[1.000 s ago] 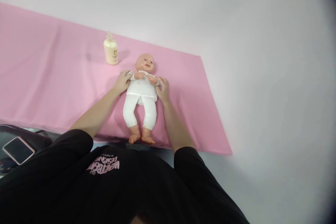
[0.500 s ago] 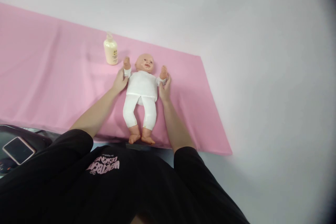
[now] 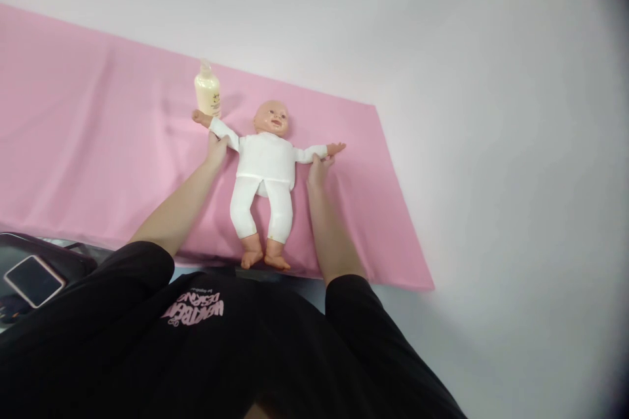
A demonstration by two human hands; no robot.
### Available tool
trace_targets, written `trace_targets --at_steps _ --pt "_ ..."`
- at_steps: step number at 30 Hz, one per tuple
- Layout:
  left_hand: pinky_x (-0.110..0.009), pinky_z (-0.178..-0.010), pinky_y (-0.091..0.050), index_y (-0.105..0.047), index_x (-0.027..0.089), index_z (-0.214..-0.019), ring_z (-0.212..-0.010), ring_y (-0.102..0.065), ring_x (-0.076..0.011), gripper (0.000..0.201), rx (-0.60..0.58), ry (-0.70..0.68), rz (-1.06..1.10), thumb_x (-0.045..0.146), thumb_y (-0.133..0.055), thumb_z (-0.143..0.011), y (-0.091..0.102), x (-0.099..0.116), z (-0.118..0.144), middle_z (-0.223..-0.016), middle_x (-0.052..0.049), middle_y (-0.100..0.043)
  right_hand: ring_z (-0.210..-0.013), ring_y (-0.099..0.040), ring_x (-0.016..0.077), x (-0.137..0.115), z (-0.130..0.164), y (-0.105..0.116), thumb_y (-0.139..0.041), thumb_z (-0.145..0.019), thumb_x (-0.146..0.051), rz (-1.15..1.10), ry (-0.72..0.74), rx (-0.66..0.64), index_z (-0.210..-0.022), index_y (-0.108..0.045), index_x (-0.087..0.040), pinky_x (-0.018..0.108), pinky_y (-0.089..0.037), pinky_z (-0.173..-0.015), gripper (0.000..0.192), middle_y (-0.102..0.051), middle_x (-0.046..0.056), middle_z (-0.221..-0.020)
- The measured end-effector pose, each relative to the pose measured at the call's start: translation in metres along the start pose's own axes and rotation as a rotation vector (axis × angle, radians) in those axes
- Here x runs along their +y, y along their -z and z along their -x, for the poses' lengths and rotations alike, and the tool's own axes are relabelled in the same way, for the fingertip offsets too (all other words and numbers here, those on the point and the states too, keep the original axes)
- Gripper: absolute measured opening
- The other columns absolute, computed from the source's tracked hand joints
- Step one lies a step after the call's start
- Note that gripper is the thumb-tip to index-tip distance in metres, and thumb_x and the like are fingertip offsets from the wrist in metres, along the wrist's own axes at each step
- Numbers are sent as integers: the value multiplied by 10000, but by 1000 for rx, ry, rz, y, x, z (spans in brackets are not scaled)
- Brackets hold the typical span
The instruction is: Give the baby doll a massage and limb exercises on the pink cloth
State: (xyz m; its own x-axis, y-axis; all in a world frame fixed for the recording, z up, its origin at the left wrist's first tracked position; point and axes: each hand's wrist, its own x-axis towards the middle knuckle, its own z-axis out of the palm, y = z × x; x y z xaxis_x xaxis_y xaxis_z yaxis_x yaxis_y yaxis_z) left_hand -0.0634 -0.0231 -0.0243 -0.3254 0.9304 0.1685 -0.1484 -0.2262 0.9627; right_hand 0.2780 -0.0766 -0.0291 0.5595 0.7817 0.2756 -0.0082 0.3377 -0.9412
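Observation:
A baby doll [image 3: 265, 157] in a white top and white leggings lies on its back on the pink sheet [image 3: 122, 144], feet toward me. Its two arms are stretched out sideways. My left hand [image 3: 217, 148] is closed around the doll's sleeve on the left side. On the other side, my right hand [image 3: 319, 169] grips the opposite sleeve near the wrist; some of its fingers are hidden under the arm. White smears or shiny spots show on the doll's face.
A pump bottle [image 3: 207, 93] of pale yellow liquid stands just behind the doll's left-hand outstretched arm. At the lower left, a phone [image 3: 35, 280] with a dark screen lies on a black surface [image 3: 73, 265]. The sheet-covered table ends at a slanting right edge.
The doll's arms have swung from bent up beside its head to spread wide, my hands moving outward with them. Its body, the bottle and the phone stay put.

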Motion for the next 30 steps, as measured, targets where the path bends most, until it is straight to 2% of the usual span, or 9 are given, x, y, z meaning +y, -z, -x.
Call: trace_targets --at_steps 5,8,14,18,21,23,25,27,30 --pt "-546 -1321 -503 -547 278 -1189 -1475 -651 -386 440 -21 24 -43 298 -781 -817 3 -2 -1 -1381 -163 -705 -1728 -447 288 -1 0 -7 -599 -815 -328 37 -46 62 -1772 -83 -206 599 -432 -1392 1094 -219 212 -1903" --pt "-560 -1340 -483 -524 289 -1257 -1511 -624 -375 491 -58 29 -36 333 -792 -848 4 -5 -3 -1412 -155 -698 -1719 -460 310 6 -4 -5 -615 -818 -377 70 13 52 -1784 -71 -185 594 -482 -1358 1125 -242 245 -1880" --pt "-560 -1303 -526 -575 290 -1336 -1451 -672 -353 465 -49 -42 -95 373 -793 -935 3 -8 -2 -1401 -142 -705 -1607 -594 340 18 -9 -1 -594 -889 -554 171 171 -39 -1812 -28 -204 617 -583 -1246 1138 -260 279 -1843" --pt "-571 -1292 -531 -572 288 -1372 -1434 -689 -356 505 -116 -101 -134 470 -824 -974 3 -3 2 -1412 -159 -709 -1701 -470 362 0 -3 -2 -655 -886 -385 123 196 -116 -1784 -112 -239 646 -537 -1275 1059 -176 243 -1894" --pt "-587 -1238 -568 -576 275 -1376 -1337 -727 -349 547 -181 -154 -182 571 -821 -987 2 2 7 -1359 -155 -732 -1754 -376 363 -15 4 -5 -659 -852 -278 96 200 -145 -1748 -173 -248 669 -500 -1305 1019 -183 218 -1912" --pt "-581 -1205 -586 -593 255 -1375 -1267 -742 -338 547 -218 -203 -237 609 -785 -1005 2 4 10 -1322 -153 -741 -1736 -407 379 -19 8 -6 -661 -874 -295 121 220 -184 -1737 -210 -238 668 -513 -1298 976 -248 226 -1890" --pt "-565 -1185 -592 -621 229 -1382 -1231 -744 -335 532 -262 -274 -304 606 -742 -1026 1 5 12 -1294 -158 -747 -1669 -503 387 -18 10 -7 -650 -921 -348 181 205 -228 -1718 -278 -243 680 -532 -1279 885 -380 226 -1823" --pt "-559 -1186 -585 -645 206 -1420 -1256 -732 -351 522 -317 -360 -378 559 -702 -1040 1 6 12 -1306 -173 -753 -1576 -600 376 -14 11 -7 -628 -962 -394 238 167 -266 -1689 -353 -263 699 -549 -1260 789 -502 206 -1737" --pt "-582 -1245 -542 -668 185 -1504 -1353 -685 -379 539 -404 -471 -509 439 -646 -1029 2 10 14 -1402 -192 -751 -1510 -653 342 -6 11 -5 -636 -983 -405 269 162 -304 -1650 -442 -257 658 -570 -1257 711 -591 189 -1675"
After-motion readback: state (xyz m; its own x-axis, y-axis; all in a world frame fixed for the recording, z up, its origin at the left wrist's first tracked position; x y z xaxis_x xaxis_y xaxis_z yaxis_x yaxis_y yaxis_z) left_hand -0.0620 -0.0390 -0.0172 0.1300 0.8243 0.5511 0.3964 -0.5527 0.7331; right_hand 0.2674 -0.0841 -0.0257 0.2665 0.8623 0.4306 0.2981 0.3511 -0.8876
